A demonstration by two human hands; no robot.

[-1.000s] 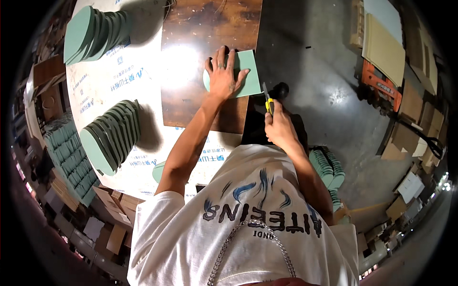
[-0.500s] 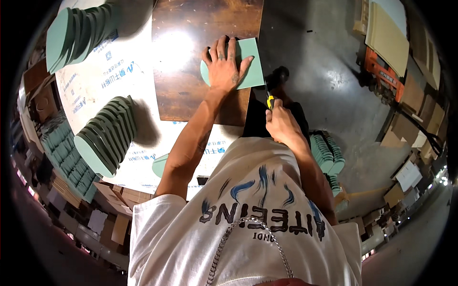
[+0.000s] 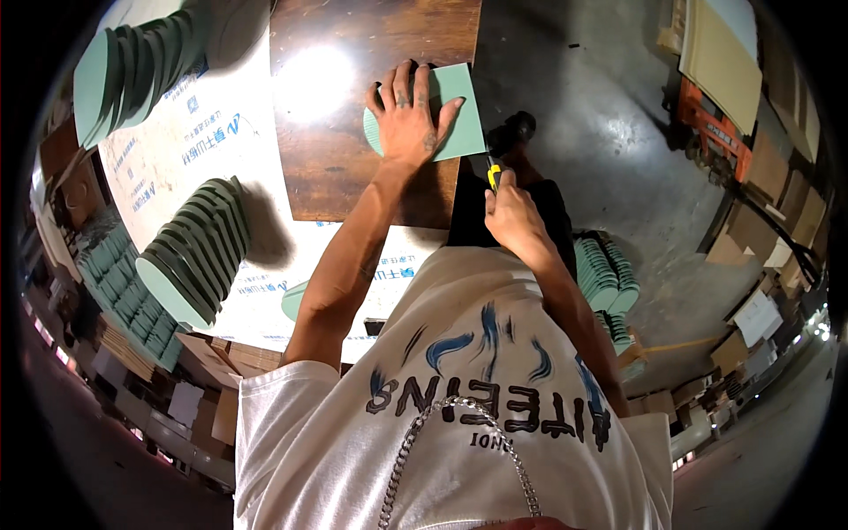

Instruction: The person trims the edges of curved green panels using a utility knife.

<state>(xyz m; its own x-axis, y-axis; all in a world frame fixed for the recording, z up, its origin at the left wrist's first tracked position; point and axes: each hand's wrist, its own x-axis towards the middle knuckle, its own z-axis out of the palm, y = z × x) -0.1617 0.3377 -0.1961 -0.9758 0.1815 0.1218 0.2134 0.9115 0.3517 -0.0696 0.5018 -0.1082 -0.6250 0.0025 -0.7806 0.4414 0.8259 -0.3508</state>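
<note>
A pale green flat piece [image 3: 458,88], rounded on the left and square-cornered on the right, lies on a dark brown wooden board [image 3: 340,177]. My left hand [image 3: 409,119] presses flat on the piece with its fingers spread. The piece's right edge juts slightly past the board's edge. My right hand [image 3: 512,212] is wrapped round a yellow-and-black utility knife [image 3: 495,176]. Its blade points away from me, close to the piece's near right corner; whether it touches cannot be made out.
Rows of green rounded pieces stand on the white printed table at left, one near [image 3: 194,252] and one far [image 3: 132,75]. Another green piece [image 3: 294,302] lies by my left forearm. More green stacks [image 3: 596,274] are low at right. An orange pallet jack [image 3: 714,132] stands on the grey floor.
My right hand and the knife have shifted slightly left. My left hand, the green piece and the board appear a little farther left and up, along with the whole view.
</note>
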